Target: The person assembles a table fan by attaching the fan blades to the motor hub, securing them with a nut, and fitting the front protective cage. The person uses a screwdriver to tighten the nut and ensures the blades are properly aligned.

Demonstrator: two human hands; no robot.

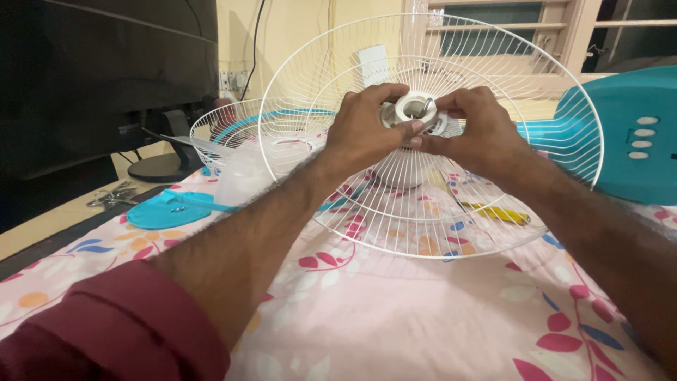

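1. Covered the whole work surface: a pink sheet (395, 317) with red, blue and orange leaf prints.
2. Filled the upper left: a dark screen (106, 70) on a black stand.
3. Stood tilted at the middle of the sheet: a round white wire fan guard (437, 226), lower rim down on the sheet, upper rim raised towards the window.
4. Rested at the right edge: a teal fan body (635, 134) with white oval buttons.
5. Lay behind on the left: a second wire guard (226, 127), with a translucent blade (240, 176) just beside it.
6. Lay on the sheet at the left: a flat teal blade piece (166, 210).
7. Gripped at the guard's centre: a white ring-shaped nut (415, 109) around the hub.
8. Closed from the left on the nut: left hand (367, 130), thumb and fingers curled round it, maroon sleeve at the forearm.
9. Pinched from the right on the same nut: right hand (479, 130), fingertips clamped against its edge.
10. Showed through the wires below: a yellow piece (504, 213), too blurred to identify.
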